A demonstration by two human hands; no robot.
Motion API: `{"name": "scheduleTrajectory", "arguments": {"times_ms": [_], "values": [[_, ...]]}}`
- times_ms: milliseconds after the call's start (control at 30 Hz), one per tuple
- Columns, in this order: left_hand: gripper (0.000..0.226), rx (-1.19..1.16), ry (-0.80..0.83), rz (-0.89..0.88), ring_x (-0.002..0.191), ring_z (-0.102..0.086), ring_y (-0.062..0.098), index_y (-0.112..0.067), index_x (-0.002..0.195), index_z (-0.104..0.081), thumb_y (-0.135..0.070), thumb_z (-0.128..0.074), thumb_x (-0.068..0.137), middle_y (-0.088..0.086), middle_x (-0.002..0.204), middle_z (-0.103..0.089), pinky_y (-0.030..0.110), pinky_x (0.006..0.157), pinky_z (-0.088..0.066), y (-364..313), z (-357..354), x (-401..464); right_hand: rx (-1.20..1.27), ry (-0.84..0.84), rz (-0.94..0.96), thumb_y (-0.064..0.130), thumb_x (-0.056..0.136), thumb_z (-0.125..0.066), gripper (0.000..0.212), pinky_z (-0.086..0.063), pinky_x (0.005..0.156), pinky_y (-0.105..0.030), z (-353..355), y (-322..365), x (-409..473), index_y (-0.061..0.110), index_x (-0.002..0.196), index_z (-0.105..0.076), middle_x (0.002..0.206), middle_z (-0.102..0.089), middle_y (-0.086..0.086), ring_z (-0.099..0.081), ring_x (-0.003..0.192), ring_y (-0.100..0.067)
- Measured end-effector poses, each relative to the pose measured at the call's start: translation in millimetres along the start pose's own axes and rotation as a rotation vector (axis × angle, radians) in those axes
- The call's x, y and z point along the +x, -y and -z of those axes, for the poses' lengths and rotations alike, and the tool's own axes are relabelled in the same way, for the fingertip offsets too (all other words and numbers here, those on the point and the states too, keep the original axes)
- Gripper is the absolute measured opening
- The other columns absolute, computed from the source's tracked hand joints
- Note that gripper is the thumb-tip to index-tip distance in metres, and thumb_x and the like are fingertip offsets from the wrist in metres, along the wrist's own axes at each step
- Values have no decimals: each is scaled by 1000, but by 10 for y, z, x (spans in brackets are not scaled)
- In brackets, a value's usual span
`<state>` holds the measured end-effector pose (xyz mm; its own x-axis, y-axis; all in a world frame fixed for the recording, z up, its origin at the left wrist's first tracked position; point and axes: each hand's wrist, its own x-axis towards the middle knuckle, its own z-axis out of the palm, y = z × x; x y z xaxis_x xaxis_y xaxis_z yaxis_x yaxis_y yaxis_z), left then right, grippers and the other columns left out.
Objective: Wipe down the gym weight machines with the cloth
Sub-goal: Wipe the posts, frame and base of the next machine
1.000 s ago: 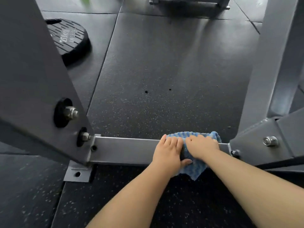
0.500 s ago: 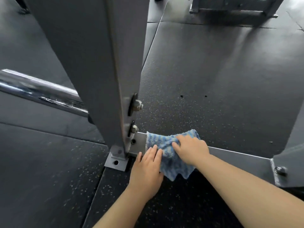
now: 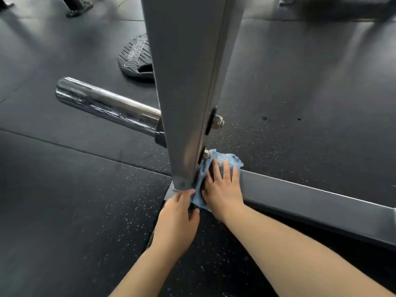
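A blue cloth (image 3: 227,157) is bunched at the joint where the grey upright post (image 3: 188,82) of the weight machine meets its low floor bar (image 3: 310,198). My right hand (image 3: 222,187) presses flat on the cloth with straight fingers, against the bar's left end and the lower bolt. My left hand (image 3: 177,219) pinches the cloth's lower corner beside the post's foot. Part of the cloth is hidden under my right hand.
A chrome weight horn (image 3: 107,106) sticks out left of the post. A black weight plate (image 3: 137,58) lies on the rubber floor behind it. Two bolts (image 3: 217,122) jut from the post's right face. Another machine base (image 3: 334,2) stands at the far right.
Both hands slid the cloth leftward along the floor bar to the post's base. My right hand now presses it flat against the joint, and my left hand has moved onto its corner.
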<state>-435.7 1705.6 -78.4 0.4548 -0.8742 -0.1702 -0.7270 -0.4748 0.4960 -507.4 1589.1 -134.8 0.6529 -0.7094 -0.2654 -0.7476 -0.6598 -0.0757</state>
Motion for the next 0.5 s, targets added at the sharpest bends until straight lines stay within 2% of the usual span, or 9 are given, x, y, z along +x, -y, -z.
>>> {"name": "scheduleTrajectory", "arguments": {"times_ms": [33,67,133,167,233,300,367,433,500], "values": [[43,-23,1,14,124,-42,14,-25,135,-41,-25,-50,93,-8,138,-44,25,96,-34,-38,-15,11,-40,-1,51,43,72,-71,73,-30,103,-61,-60,-75,-83,16,136,-50,144,-42,-16,-38,130,-46],[44,-39,14,22,125,-41,13,-25,136,-41,-26,-50,93,-8,139,-43,24,97,-34,-77,-34,24,-86,-49,78,42,64,-76,69,-39,96,-60,-130,-202,-156,17,127,-60,135,-53,-14,-49,121,-44],[46,-56,30,12,128,-38,11,-25,138,-38,-26,-50,93,-8,140,-41,24,101,-32,-123,-81,63,-97,-90,55,43,72,-56,55,-45,89,-57,-153,-520,-302,19,120,-65,126,-61,-11,-58,112,-41],[46,-79,31,9,128,-38,11,-24,137,-39,-25,-51,93,-7,140,-41,24,102,-32,-129,-98,82,-98,-97,48,45,75,-43,57,-46,89,-56,-174,-673,-366,20,123,-62,125,-61,-11,-59,111,-41],[45,-122,25,19,127,-39,11,-24,137,-40,-24,-51,93,-7,138,-43,26,103,-33,-140,-111,112,-89,-127,52,52,76,-35,64,-46,90,-55,-239,-886,-434,20,127,-54,126,-60,-12,-58,111,-40],[44,-142,12,36,125,-42,12,-24,136,-41,-23,-51,93,-7,135,-45,27,102,-35,-120,-115,140,-101,-86,48,57,73,-46,67,-47,88,-57,-225,-915,-416,17,126,-58,125,-60,-15,-58,108,-43],[43,-155,-5,49,122,-44,13,-23,134,-43,-22,-52,92,-6,132,-47,26,98,-35,-85,-109,152,-77,-83,15,55,63,-72,73,-46,86,-61,-176,-760,-304,16,124,-61,125,-60,-17,-57,107,-47],[43,-157,-16,54,121,-45,14,-22,134,-44,-20,-53,92,-5,132,-49,25,96,-36,-58,-96,135,-53,-76,-15,52,69,-73,81,-33,98,-65,-43,-490,-182,20,138,-46,143,-43,-17,-42,123,-50],[43,-152,-22,58,120,-45,13,-21,134,-45,-19,-53,91,-5,132,-49,23,94,-35,-25,-84,118,-54,-18,-5,50,89,-50,79,-7,108,-64,-18,-253,-30,23,151,-9,158,-5,-12,-8,139,-47]]}}
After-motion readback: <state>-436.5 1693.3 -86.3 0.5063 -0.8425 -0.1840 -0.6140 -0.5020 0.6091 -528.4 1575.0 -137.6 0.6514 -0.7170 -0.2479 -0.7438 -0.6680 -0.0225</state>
